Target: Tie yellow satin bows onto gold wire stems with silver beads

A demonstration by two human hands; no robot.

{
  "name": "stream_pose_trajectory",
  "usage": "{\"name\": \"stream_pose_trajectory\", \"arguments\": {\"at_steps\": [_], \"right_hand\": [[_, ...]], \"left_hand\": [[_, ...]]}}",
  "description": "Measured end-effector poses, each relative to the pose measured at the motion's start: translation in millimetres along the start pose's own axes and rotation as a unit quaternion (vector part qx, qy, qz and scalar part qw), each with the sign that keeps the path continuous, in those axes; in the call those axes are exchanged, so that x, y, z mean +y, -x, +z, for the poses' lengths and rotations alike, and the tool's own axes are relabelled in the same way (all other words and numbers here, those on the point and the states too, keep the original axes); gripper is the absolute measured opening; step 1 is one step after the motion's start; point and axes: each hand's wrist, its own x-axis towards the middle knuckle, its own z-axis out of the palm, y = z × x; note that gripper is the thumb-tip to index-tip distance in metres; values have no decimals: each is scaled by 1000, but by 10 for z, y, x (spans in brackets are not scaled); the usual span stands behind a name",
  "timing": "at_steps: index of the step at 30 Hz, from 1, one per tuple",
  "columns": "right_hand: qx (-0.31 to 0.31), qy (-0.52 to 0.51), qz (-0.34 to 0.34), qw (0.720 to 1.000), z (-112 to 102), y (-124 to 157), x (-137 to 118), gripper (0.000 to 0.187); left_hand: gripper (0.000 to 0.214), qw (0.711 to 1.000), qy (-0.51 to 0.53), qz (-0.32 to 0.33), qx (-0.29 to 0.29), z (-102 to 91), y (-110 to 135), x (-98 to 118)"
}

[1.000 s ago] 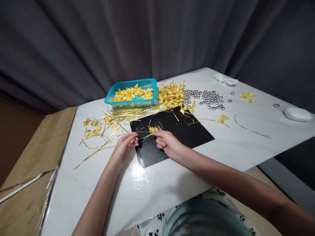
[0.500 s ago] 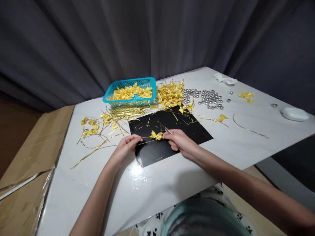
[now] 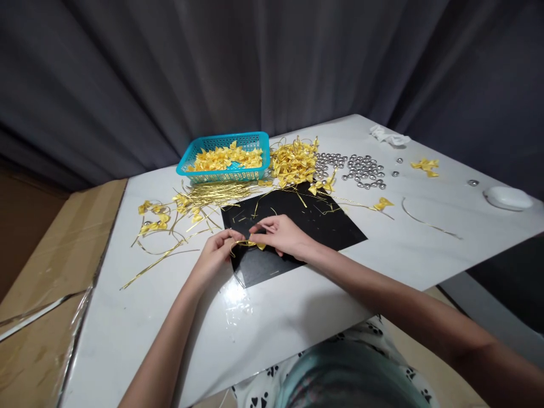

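Observation:
My left hand (image 3: 217,250) is closed in a pinch on a thin gold cord (image 3: 241,243), which loops out below its fingertips. The cord runs to a yellow ribbon bow (image 3: 260,246), mostly covered by my right hand (image 3: 284,237). The fingertips of that hand are closed at the bow, close to my left fingers. A slim pinkish tool (image 3: 267,228) lies across its fingers; its tip is hidden, and I cannot tell its kind here. Under both hands lies a black sheet (image 3: 272,271) with short gold clippings on it.
A blue basket (image 3: 182,170) of yellow bows stands at the back, beside a heap of corded bows (image 3: 294,161). Gold cords (image 3: 219,194) lie in front of it. Silver beads (image 3: 364,170) spread to the right, with a white dish (image 3: 508,198) near the edge.
My right hand has moved left, close to my left hand, and now covers most of the bow. The straight cord between the hands has become a bent loop.

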Motion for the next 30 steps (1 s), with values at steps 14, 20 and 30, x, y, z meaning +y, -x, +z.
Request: {"name": "stream_pose_trajectory", "arguments": {"at_steps": [14,20,30], "right_hand": [[-66,17,24,997,-167,145,196,15],[30,11,6,999,-96,83,142,13],[14,88,5,996,165,-51,-6,9]], "left_hand": [[14,995,80,20,63,-66,-64,-62],[10,994,97,24,44,-11,-37,-52],[14,991,132,20,24,10,49,65]]}}
